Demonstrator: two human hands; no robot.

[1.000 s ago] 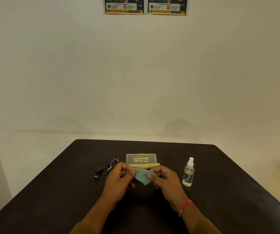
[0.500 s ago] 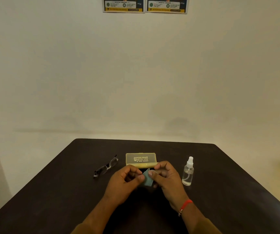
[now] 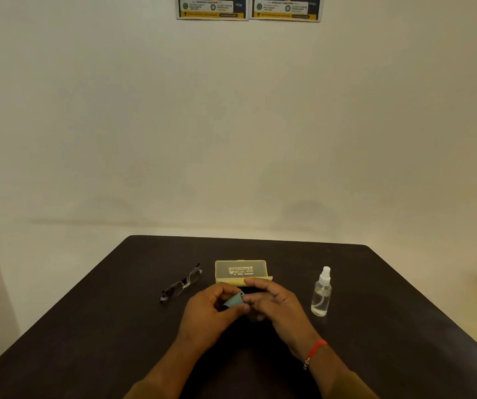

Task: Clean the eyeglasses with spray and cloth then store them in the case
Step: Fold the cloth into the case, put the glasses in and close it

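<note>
A small pale blue-green cloth is bunched between both hands over the middle of the dark table. My left hand pinches it from the left, my right hand from the right. Most of the cloth is hidden by fingers. The eyeglasses lie folded on the table to the left, untouched. The yellow case stands open just behind my hands, its lid raised. A clear spray bottle with a white nozzle stands upright to the right of my right hand.
The table's far edge meets a plain pale wall. Two posters hang high on that wall. A red thread band circles my right wrist.
The cloth was spread wider between my fingers; now it is gathered into a small bunch and my hands have drawn closer together. Glasses, case and bottle have not moved.
</note>
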